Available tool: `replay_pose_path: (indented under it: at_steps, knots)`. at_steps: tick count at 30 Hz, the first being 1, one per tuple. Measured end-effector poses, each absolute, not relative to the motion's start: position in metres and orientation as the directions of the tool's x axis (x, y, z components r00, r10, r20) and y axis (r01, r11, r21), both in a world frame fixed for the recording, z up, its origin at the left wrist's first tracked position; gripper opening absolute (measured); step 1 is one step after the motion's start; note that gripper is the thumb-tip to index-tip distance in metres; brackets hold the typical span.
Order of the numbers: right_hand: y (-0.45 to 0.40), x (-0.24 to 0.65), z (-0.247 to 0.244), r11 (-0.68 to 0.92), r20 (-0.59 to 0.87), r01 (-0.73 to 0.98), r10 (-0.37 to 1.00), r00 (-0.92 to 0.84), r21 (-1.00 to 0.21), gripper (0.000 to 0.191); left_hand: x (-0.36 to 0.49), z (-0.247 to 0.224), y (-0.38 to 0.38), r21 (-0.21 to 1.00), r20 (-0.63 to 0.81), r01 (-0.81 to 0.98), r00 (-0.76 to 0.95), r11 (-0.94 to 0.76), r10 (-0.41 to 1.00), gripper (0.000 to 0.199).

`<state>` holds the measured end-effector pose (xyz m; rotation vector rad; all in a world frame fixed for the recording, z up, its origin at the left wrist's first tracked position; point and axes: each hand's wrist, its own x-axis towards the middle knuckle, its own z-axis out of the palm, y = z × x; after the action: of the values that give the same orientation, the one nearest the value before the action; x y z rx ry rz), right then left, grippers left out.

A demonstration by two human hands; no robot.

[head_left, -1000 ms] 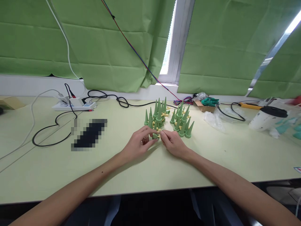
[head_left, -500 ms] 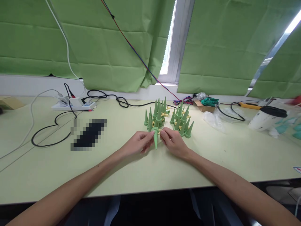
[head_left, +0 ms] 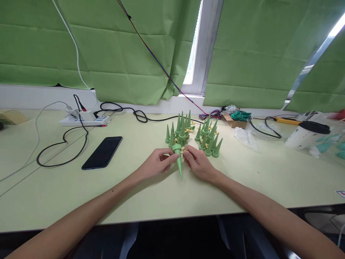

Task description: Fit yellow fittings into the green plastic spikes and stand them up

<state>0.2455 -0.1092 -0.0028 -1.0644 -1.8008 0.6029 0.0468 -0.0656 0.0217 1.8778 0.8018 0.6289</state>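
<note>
A green plant watering spike [head_left: 179,163] points down toward me, pinched near its wide cap by my left hand [head_left: 157,162]. My right hand [head_left: 198,162] is closed on the small yellow valve [head_left: 182,149] that sticks out from the side of the cap; its fingers partly hide the valve. Just behind my hands, one cluster of green watering spikes [head_left: 182,129] stands tip up, with yellow valves among them. To its right stands a second cluster of the same spikes [head_left: 207,138].
A black phone [head_left: 102,153] lies on the pale table [head_left: 151,201] at left. Behind it are a white power strip [head_left: 84,120] and black cables [head_left: 138,115]. Toward the right sit a small cardboard box [head_left: 235,121], clear plastic bags [head_left: 245,138] and a white cup with black lid [head_left: 304,136].
The spike in my left hand has tilted, its tip swinging lower and slightly right. Fingers of the left hand have shifted along it; the right hand stays nearly in place.
</note>
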Motion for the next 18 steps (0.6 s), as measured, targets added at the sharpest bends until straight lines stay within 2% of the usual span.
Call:
replay_pose_path:
  at_steps: [5,11,15,18]
  knots:
    - [-0.11,0.245,-0.001,0.501,0.461,0.389,0.865,-0.199,-0.773,0.041,0.049,0.026,-0.07,0.894,0.129,0.267,0.615,-0.359,0.778,0.036]
    - [-0.113,0.244,0.001,0.469,0.415,0.357,0.883,-0.22,-0.808,0.052,0.047,0.02,-0.068,0.864,0.221,0.213,0.654,-0.457,0.723,0.027]
    - [-0.112,0.243,0.0,0.463,0.414,0.354,0.886,-0.207,-0.813,0.055,0.047,0.017,-0.065,0.803,0.282,0.253,0.636,-0.54,0.718,0.033]
    - [-0.112,0.242,0.0,0.461,0.422,0.35,0.887,-0.185,-0.815,0.052,0.048,0.016,-0.066,0.803,0.285,0.268,0.612,-0.533,0.737,0.034]
